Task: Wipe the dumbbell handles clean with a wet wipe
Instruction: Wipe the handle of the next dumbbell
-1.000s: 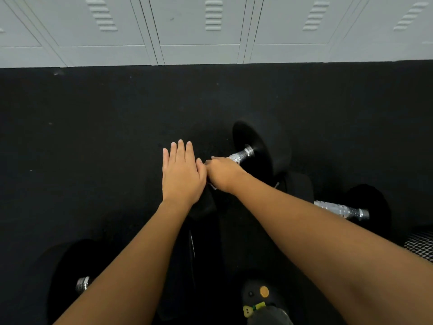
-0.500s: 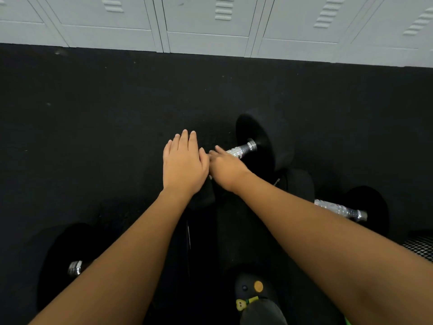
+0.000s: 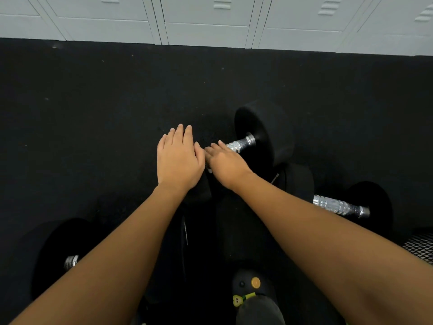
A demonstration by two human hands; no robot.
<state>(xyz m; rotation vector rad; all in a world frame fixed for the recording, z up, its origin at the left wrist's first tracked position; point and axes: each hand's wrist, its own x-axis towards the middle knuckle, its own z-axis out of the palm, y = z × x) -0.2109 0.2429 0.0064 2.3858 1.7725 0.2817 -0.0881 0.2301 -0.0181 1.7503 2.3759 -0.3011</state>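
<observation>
A black dumbbell lies on the floor, its far head (image 3: pixel 264 132) upright and its knurled chrome handle (image 3: pixel 241 144) partly showing. My left hand (image 3: pixel 179 158) rests flat, fingers straight, on the dumbbell's near head (image 3: pixel 199 192). My right hand (image 3: pixel 226 164) lies over the near part of the handle, fingers draped across it. A small white bit of the wet wipe (image 3: pixel 209 171) peeks out beneath this hand; the rest of the wipe is hidden.
A second dumbbell lies to the right, with a chrome handle (image 3: pixel 337 205). A third dumbbell (image 3: pixel 54 249) sits at lower left under my forearm. My shoe (image 3: pixel 253 289) is at the bottom, a black mesh object (image 3: pixel 419 247) at the right edge, and grey lockers (image 3: pixel 206 19) stand beyond the black floor.
My right hand's fingers went from a tight curl round the handle to a looser drape over it. My left hand stayed on the near head.
</observation>
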